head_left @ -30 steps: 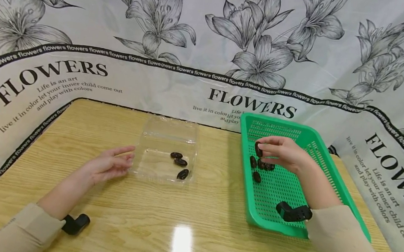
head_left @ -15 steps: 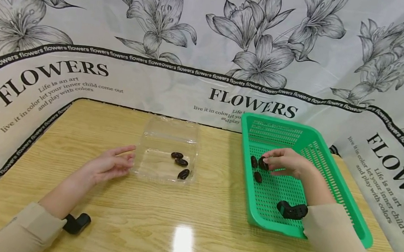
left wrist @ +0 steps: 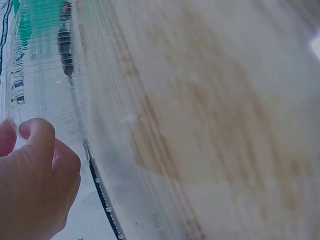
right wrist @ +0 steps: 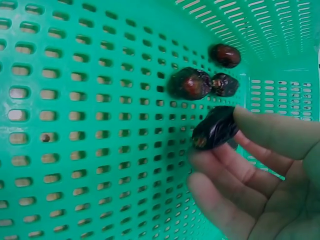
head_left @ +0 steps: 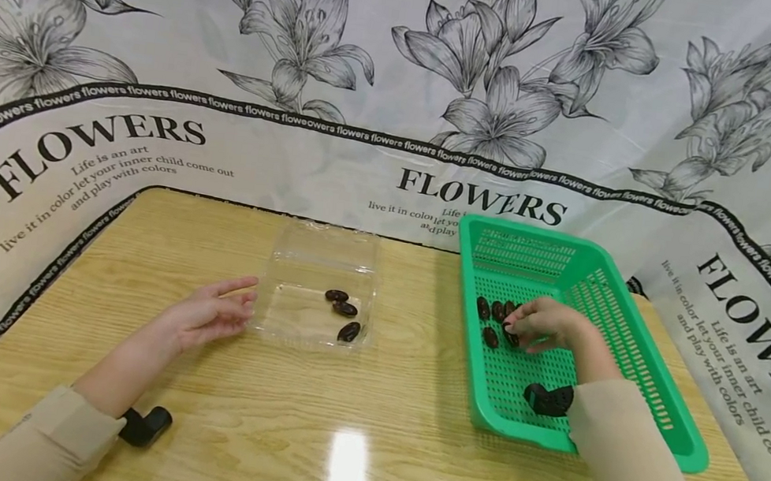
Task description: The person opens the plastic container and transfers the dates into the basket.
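My right hand [head_left: 551, 323] is down in the green basket [head_left: 638, 341] and pinches a dark, wrinkled date [right wrist: 215, 129] between thumb and fingers. Several other dates [head_left: 490, 337] lie on the basket floor just left of that hand; the hand partly hides one. On the left, a clear plastic box [head_left: 291, 313] stands with its lid tilted back, and three dates [head_left: 345, 309] lie in its right half. Beside the box's left wall is my left hand [head_left: 208, 319], fingers loosely extended and holding nothing. Whether its fingertips touch the wall, I cannot tell.
The wooden table [head_left: 249, 431] carries both containers, with a strip of wood between them. A printed floral curtain [head_left: 337, 163] hangs behind the table and along its sides. Black wrist bands [head_left: 146, 426] stick out below both forearms.
My right hand has gone down from above the far dates into the basket and drawn slightly nearer, a date in its pinch. The left hand and plastic box have stayed put.
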The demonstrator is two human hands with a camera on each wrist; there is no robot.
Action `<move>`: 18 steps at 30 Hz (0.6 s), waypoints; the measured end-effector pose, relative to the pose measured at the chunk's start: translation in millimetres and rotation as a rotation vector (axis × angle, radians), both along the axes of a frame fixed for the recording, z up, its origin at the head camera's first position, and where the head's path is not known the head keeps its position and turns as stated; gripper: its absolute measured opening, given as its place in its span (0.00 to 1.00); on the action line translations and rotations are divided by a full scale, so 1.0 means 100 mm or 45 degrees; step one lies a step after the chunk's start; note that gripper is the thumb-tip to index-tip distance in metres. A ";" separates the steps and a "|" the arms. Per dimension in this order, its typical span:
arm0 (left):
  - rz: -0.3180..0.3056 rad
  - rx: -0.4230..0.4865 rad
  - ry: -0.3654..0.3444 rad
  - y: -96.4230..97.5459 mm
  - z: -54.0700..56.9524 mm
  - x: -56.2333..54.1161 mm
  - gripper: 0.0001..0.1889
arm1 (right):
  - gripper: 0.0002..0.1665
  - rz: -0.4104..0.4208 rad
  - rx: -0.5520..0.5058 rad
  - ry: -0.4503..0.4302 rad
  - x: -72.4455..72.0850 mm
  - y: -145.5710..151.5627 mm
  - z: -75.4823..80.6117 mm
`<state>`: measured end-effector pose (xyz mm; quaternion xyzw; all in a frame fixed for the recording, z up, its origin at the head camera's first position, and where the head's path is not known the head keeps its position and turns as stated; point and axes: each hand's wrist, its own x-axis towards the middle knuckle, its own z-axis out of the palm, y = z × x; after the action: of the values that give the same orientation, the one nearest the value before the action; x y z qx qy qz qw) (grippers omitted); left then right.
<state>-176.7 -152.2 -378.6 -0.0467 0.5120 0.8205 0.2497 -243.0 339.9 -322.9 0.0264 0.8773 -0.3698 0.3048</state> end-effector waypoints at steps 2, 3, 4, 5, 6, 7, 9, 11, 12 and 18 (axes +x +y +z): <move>0.004 0.006 -0.002 0.00 0.01 0.01 0.39 | 0.14 -0.007 0.033 -0.008 0.00 0.01 -0.01; 0.006 0.008 -0.005 0.00 0.01 0.01 0.39 | 0.13 -0.014 0.048 -0.015 0.00 0.01 -0.02; 0.007 0.006 -0.009 0.00 0.01 0.01 0.39 | 0.12 -0.019 0.062 -0.021 0.00 0.02 -0.03; 0.005 0.004 -0.009 0.01 0.01 0.01 0.39 | 0.11 -0.021 0.075 -0.026 0.01 0.04 -0.04; 0.004 0.004 -0.011 0.01 0.01 0.01 0.39 | 0.10 -0.026 0.089 -0.030 0.01 0.05 -0.05; 0.001 0.001 -0.012 0.01 0.01 0.01 0.39 | 0.09 -0.029 0.100 -0.034 0.01 0.06 -0.05; -0.004 -0.002 -0.012 0.02 0.01 0.00 0.38 | 0.09 -0.036 0.112 -0.045 0.02 0.07 -0.06; -0.008 0.004 -0.011 0.01 0.01 0.00 0.37 | 0.09 -0.035 0.124 -0.050 0.02 0.08 -0.07; -0.010 0.008 -0.012 0.01 0.01 0.01 0.38 | 0.09 -0.035 0.129 -0.051 0.03 0.09 -0.07; -0.012 0.003 -0.007 -0.01 0.01 0.01 0.40 | 0.10 -0.020 0.123 -0.058 0.03 0.08 -0.08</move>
<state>-176.0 -153.0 -377.7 -0.0462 0.5105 0.8199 0.2549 -240.2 347.9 -330.6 0.0564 0.8867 -0.3288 0.3200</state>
